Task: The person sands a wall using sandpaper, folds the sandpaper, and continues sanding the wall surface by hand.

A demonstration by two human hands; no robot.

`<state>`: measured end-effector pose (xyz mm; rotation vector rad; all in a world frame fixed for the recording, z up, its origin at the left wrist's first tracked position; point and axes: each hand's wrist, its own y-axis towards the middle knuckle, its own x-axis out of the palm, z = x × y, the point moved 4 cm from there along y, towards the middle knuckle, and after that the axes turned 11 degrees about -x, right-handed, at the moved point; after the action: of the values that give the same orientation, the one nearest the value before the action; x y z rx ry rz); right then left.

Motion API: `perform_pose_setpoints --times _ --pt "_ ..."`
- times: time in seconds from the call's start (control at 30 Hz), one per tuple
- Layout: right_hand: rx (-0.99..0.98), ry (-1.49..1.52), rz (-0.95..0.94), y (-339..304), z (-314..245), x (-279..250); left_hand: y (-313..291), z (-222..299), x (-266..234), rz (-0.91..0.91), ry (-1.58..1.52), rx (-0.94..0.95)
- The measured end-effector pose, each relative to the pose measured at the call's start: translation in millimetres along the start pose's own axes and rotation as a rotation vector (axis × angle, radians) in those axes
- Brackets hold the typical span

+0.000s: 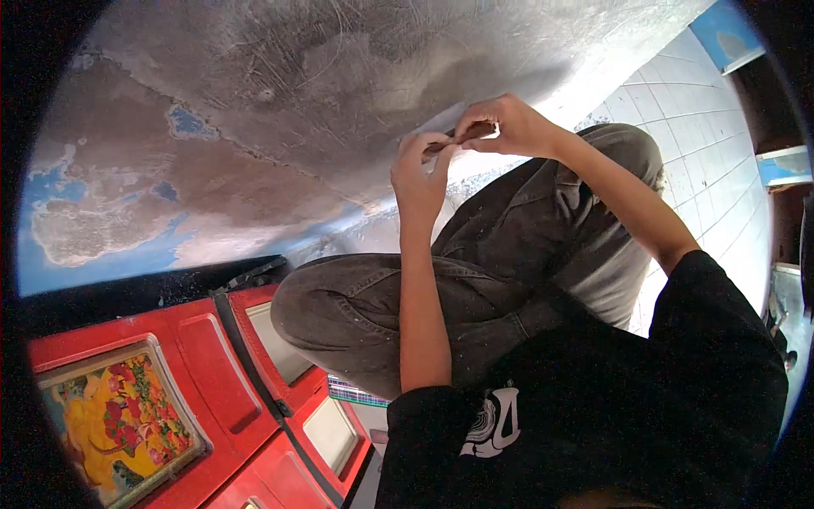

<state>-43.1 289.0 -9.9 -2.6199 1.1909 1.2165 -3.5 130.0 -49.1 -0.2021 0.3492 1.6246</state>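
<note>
My left hand (419,176) and my right hand (507,127) meet in front of the wall (331,93), above my bent knees. The fingertips of both are pinched together and touch or nearly touch each other. Whatever lies between them, if anything, is too small to make out. Behind the hands, the wall's surface is scraped and grey-brown, with patches of blue paint and bare plaster low on its left side.
My legs in dark trousers (509,229) are folded close to the wall. A red cabinet (212,365) with a flower-picture panel (127,416) stands at the lower left. White floor tiles (704,127) spread to the right, towards a blue-painted surface (729,34).
</note>
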Motion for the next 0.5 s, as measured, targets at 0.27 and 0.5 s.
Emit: perform_pose_setpoints --times 0.27,0.5 --pt "0.024 0.093 -0.058 -3 -5 3 0 -2 2 -0.091 -0.291 -0.098" --pt "-0.092 0.019 -0.021 0 -17 7 2 -6 1 -0.012 -0.198 0.004"
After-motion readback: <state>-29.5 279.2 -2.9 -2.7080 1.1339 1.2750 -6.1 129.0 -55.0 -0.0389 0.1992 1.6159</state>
